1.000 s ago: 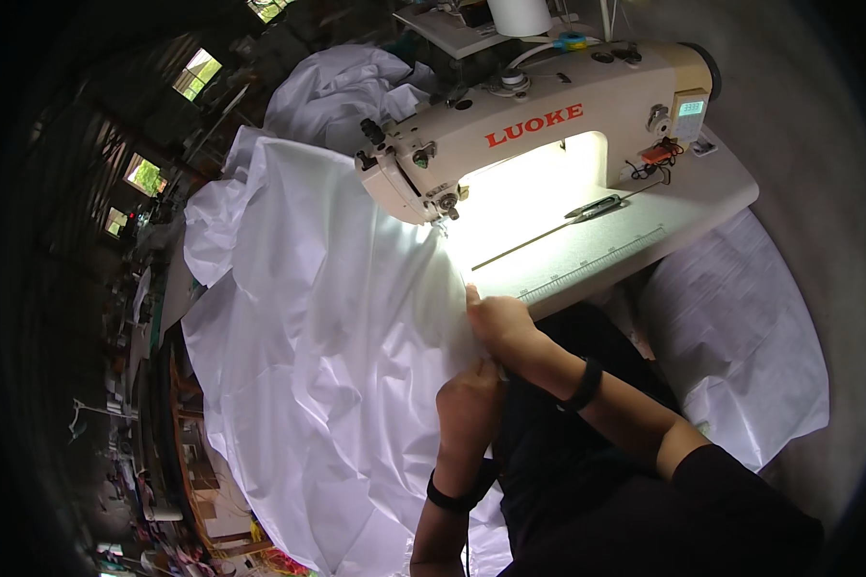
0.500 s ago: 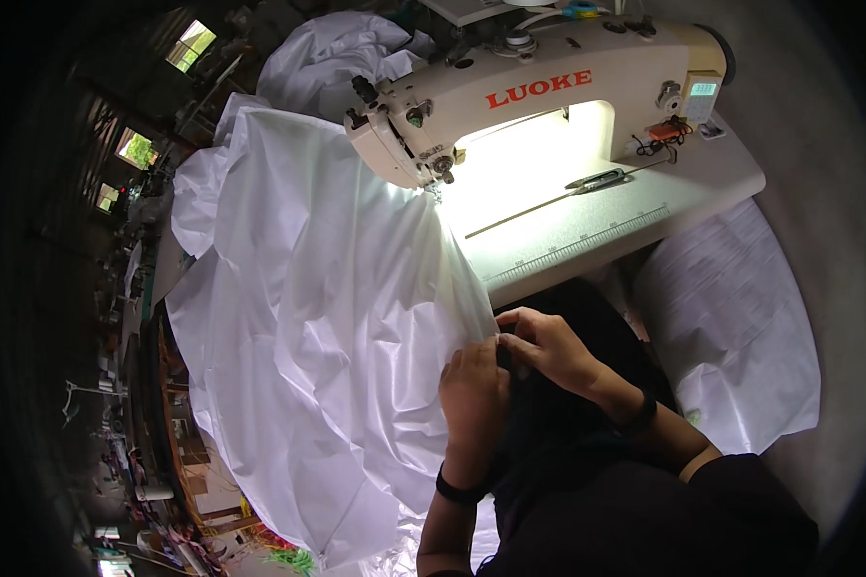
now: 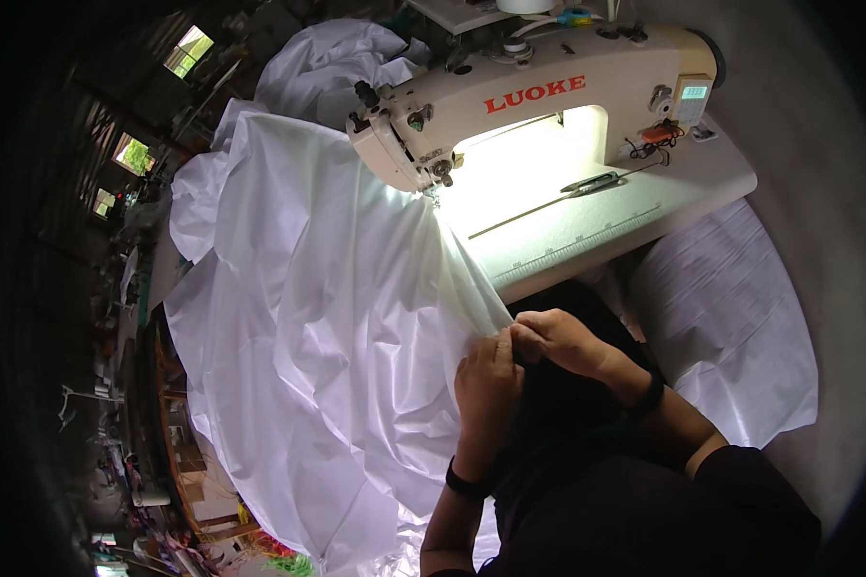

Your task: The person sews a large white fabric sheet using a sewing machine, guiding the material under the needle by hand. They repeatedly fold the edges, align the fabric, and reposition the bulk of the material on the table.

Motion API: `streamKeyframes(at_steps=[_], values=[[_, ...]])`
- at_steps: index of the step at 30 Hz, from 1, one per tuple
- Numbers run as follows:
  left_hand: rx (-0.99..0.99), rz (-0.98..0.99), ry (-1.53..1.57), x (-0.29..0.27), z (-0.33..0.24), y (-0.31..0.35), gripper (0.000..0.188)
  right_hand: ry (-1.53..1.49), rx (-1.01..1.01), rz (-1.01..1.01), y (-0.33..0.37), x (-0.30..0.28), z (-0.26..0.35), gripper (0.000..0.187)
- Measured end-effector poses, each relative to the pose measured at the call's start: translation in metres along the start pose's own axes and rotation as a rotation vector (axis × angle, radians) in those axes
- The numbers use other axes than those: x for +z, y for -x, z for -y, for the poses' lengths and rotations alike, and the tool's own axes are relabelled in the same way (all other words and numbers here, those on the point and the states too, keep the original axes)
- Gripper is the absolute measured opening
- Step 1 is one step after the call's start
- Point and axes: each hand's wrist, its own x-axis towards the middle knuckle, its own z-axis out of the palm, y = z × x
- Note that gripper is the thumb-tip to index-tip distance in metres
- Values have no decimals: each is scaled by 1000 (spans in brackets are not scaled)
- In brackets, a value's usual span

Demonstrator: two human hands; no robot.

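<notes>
A large sheet of shiny white fabric [image 3: 327,327] spreads in folds across the left and middle of the view. Its upper right part runs under the needle area of a white sewing machine [image 3: 539,91]. My left hand [image 3: 488,385] grips the fabric's right edge, fingers bent over it. Right beside it, my right hand [image 3: 560,341] pinches the same edge, thumb and fingers pressed together. Between the machine's needle and my hands the edge is drawn fairly straight. The fingertips partly hide the bit of fabric they hold.
On the lit machine bed [image 3: 539,255] lie a pair of thread snips [image 3: 592,184] and a printed ruler scale. More white fabric [image 3: 731,327] hangs at the right, and another heap [image 3: 332,67] sits behind the machine. Cluttered shelving and small windows are at the far left.
Both hands have moved slightly right, still at the fabric edge. My right fingers have closed more tightly, and the edge between needle and hands looks more taut.
</notes>
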Motion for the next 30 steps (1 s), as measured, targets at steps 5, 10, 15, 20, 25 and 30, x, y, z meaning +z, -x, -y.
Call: streamKeyframes(at_steps=[5, 10, 15, 20, 25, 30], values=[[41, -24, -90, 9, -6, 1, 43, 3, 54, -302, -11, -14, 10, 35], [110, -58, -107, 6, -6, -5, 22, 479, -69, -260, -33, 13, 11, 42], [51, 3, -51, 0, 0, 12, 15, 738, -113, -271, -27, 27, 27, 37], [-180, -268, -158, -35, 64, 5, 60, 1139, -149, -283, -19, 31, 16, 36], [-249, -127, -168, -31, 154, -16, 64, 1199, -152, -277, -29, 48, 16, 38], [-228, -52, -151, -32, 212, -55, 58, 1220, -116, -263, -73, 57, 19, 39]])
